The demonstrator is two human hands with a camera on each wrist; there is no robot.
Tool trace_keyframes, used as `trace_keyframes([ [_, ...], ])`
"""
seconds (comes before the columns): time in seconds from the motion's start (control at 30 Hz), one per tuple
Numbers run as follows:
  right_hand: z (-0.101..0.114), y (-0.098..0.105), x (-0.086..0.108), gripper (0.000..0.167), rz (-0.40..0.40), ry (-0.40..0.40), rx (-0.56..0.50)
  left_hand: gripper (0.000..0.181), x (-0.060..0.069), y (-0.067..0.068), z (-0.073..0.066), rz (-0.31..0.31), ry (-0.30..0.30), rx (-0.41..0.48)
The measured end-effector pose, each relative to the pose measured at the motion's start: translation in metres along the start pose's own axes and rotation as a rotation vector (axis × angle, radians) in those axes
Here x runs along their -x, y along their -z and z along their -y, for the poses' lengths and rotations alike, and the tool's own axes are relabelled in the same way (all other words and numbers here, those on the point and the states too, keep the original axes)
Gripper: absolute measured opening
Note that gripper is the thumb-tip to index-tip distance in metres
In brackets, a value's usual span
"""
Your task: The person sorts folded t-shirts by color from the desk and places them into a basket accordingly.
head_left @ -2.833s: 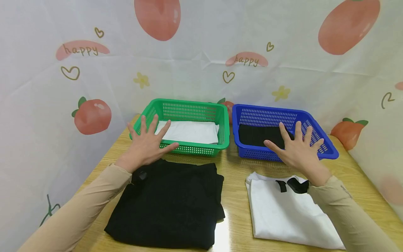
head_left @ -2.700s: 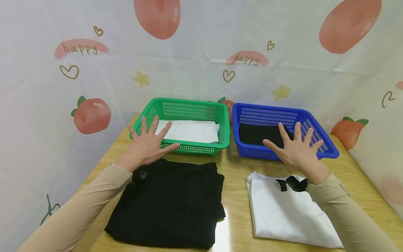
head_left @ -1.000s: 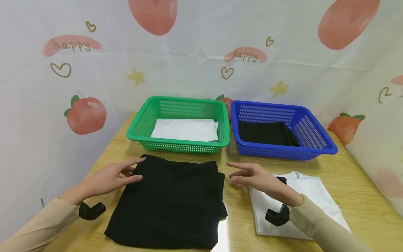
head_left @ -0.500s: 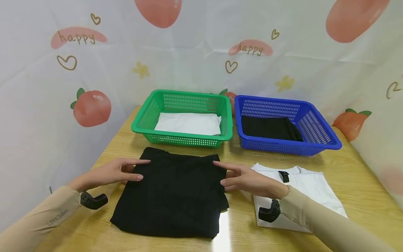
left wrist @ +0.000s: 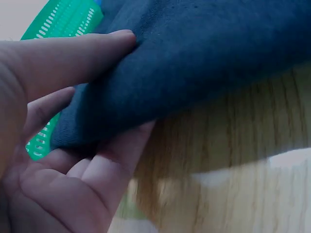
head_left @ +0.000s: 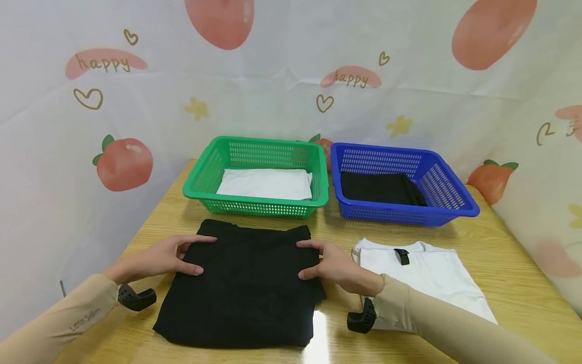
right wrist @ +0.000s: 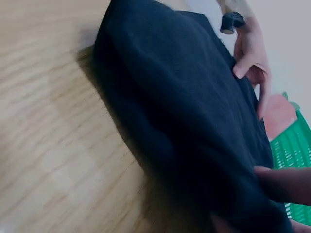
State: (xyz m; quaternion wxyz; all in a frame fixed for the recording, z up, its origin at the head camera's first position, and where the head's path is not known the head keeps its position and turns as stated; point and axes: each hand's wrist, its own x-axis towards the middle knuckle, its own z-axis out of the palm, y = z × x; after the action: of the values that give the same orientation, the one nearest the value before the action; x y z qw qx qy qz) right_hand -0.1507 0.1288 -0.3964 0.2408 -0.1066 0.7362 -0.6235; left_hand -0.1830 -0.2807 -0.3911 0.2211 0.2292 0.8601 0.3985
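A folded black T-shirt (head_left: 247, 293) lies on the table in front of the baskets. At its left edge, my left hand (head_left: 159, 258) holds the cloth between thumb and fingers. The left wrist view shows this left hand (left wrist: 63, 179) with some fingers under the raised edge and one digit on top. My right hand (head_left: 341, 268) grips the opposite edge, its lower fingers hidden by the cloth. In the right wrist view the black fabric (right wrist: 189, 97) is blurred and lifted at that side. A folded white T-shirt (head_left: 423, 273) lies partly under my right forearm.
Behind the black T-shirt stands a green basket (head_left: 254, 203) with folded white cloth (head_left: 265, 183) inside. A blue basket (head_left: 404, 210) to its right contains folded black cloth (head_left: 377, 187). A patterned white curtain (head_left: 268, 96) closes off the back of the wooden table (head_left: 482, 242).
Both hands were spread above the baskets, then came down either side of the black T-shirt. The right hand has moved left, and both now grip the T-shirt's side edges.
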Motion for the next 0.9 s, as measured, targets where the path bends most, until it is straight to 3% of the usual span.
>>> trace_keyframes([
  [0.13, 0.004, 0.002, -0.002, 0.07, -0.035, -0.002, 0.001, 0.072, 0.001, -0.002, 0.001, -0.017, -0.006, 0.018],
  [0.33, 0.018, 0.019, 0.006, 0.071, 0.018, 0.002, -0.035, 0.071, 0.002, -0.004, -0.012, -0.04, -0.022, 0.039],
  [0.5, 0.04, 0.038, 0.022, 0.073, 0.063, 0.035, -0.062, 0.072, 0.002, -0.002, -0.042, -0.113, -0.064, 0.011],
  [0.63, 0.059, 0.061, 0.039, 0.072, 0.079, 0.079, -0.058, 0.071, -0.002, 0.001, -0.071, -0.133, -0.118, 0.033],
  [0.8, 0.079, 0.093, 0.058, 0.068, -0.017, 0.122, 0.093, 0.071, -0.011, 0.006, -0.106, -0.183, -0.164, 0.022],
  [0.9, 0.089, 0.115, 0.065, 0.064, -0.06, 0.134, 0.101, 0.07, -0.022, 0.007, -0.124, -0.208, -0.167, 0.052],
])
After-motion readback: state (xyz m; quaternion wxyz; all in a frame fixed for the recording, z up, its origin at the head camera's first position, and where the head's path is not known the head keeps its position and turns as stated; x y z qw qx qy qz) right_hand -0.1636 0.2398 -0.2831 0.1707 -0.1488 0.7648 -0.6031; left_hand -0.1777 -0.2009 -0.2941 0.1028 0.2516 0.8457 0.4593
